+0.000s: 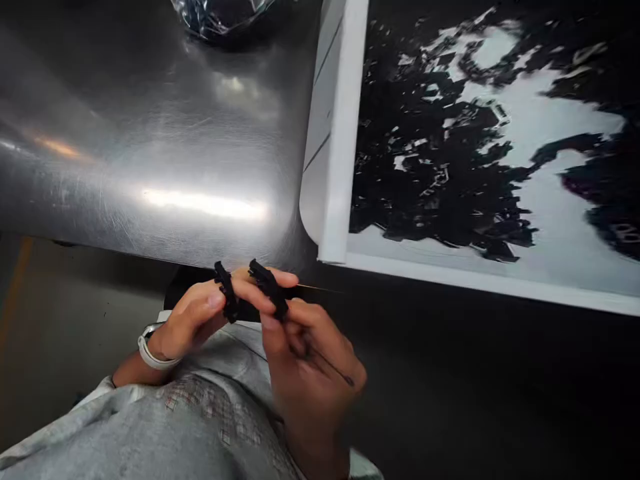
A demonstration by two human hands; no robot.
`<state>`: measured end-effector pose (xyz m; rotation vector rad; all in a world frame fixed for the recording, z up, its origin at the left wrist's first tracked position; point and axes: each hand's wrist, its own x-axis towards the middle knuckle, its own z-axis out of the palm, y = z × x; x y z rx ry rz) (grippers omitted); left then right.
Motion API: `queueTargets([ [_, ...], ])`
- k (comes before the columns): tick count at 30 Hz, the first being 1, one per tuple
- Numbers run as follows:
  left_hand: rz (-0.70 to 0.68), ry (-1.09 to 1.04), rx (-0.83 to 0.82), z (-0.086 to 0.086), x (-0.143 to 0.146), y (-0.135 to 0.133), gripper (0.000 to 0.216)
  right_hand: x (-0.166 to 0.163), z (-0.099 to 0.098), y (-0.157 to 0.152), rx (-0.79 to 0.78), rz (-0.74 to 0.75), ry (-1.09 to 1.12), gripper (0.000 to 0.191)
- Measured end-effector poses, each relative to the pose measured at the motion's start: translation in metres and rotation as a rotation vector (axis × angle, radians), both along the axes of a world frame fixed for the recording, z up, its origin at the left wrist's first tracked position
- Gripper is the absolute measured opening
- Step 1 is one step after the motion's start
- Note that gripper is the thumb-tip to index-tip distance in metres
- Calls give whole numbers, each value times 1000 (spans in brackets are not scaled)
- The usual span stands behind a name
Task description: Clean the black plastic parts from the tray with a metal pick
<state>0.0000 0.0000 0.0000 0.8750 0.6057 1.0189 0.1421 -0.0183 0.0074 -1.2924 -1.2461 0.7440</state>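
Observation:
My left hand (200,317), with a white watch band (150,350) at the wrist, pinches a small black plastic part (227,297) between thumb and fingers. Close in front of it my right hand (310,360) grips a second black plastic part (270,288) at its fingertips. The two parts sit a few centimetres apart, just below the near edge of the metal table (150,133). Both hands are closed and held above my lap, over a grey garment (150,427).
A white tray (337,167) at the right holds a large heap of small black plastic parts (425,167). A crinkled clear plastic bag (220,17) lies at the top of the steel table. Dark floor shows below the tray.

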Motion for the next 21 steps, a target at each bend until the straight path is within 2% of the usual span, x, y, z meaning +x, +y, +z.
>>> queueTargets([
  [7, -16, -17, -21, 0, 2, 2, 38, -4, -2, -8, -4, -35, 30, 15],
  [13, 74, 66, -75, 4, 6, 3, 37, -7, 0, -12, 43, -46, 63, 14],
  [21, -35, 101, -85, 4, 7, 2, 46, -10, -1, -7, 51, 59, -21, 14],
])
